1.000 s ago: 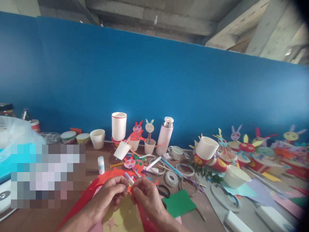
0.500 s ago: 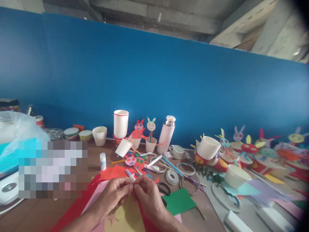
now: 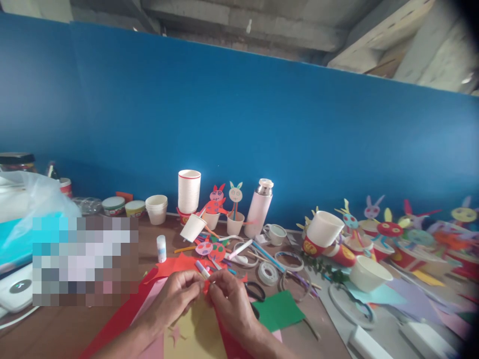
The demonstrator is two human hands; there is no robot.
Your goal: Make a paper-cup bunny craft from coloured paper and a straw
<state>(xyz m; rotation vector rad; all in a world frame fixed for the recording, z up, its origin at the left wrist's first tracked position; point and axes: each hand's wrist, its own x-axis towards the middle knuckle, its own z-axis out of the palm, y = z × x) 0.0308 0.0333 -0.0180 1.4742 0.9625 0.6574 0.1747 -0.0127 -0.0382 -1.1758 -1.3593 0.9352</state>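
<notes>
My left hand (image 3: 182, 294) and my right hand (image 3: 231, 301) meet fingertip to fingertip above a sheet of yellow paper (image 3: 198, 341). Both are closed in a pinch on a small piece of red paper (image 3: 206, 286), mostly hidden by the fingers. Just beyond them lies a marker (image 3: 202, 269) with a pale purple end. Black-handled scissors (image 3: 256, 291) rest by my right hand, partly covered. Red paper (image 3: 175, 266) spreads behind my left hand, and a glue stick (image 3: 161, 249) stands upright past it. Pink scraps (image 3: 174, 335) lie on the yellow sheet.
Green paper (image 3: 281, 311) lies right of my hands, with a tape roll (image 3: 268, 272) behind it. A pink thermos (image 3: 258, 209) and a cup stack (image 3: 189, 192) stand along the blue wall (image 3: 239, 114). Paper-cup rabbit figures (image 3: 389, 232) crowd the right. A plastic bag (image 3: 41, 199) sits left.
The view has shifted slightly, moving the scene a little right in the picture. My hands stay together over the yellow paper; the fingers have shifted slightly around the red piece.
</notes>
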